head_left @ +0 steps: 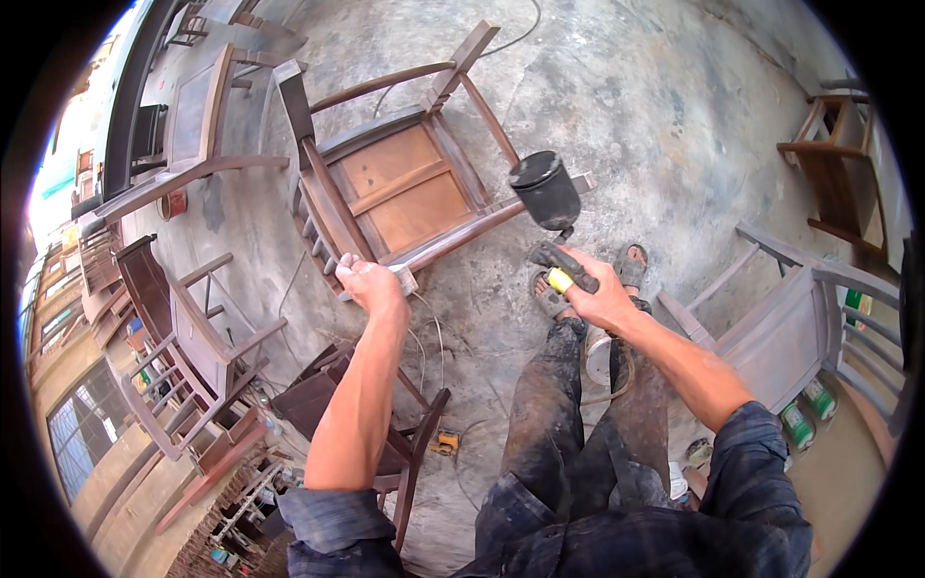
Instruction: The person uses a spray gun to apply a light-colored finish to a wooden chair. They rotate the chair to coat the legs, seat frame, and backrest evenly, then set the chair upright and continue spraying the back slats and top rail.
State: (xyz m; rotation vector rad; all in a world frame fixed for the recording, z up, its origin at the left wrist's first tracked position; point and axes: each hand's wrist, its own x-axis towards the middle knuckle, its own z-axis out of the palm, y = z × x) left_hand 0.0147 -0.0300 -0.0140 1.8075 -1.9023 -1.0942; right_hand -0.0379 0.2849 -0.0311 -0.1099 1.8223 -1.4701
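A brown wooden chair (pixel 397 183) lies tipped on the concrete floor in front of me, the underside of its seat panel and its legs showing. My left hand (pixel 372 287) is closed on the near end of one chair leg; part of its fingers is hidden. In my right hand (pixel 605 297) I grip a spray gun (pixel 557 262) with a yellow part by the fingers. A black paint cup (pixel 545 189) sits on the gun, just right of the chair's right-hand leg. A hose (pixel 626 371) hangs below my right hand.
Another wooden chair (pixel 198 120) stands at the far left, with more chairs (pixel 207 332) below it. A dark chair (pixel 414 453) is close by my left forearm. At right is a greyish chair (pixel 780 318) near green cans (pixel 798 424). Thin cords cross the floor.
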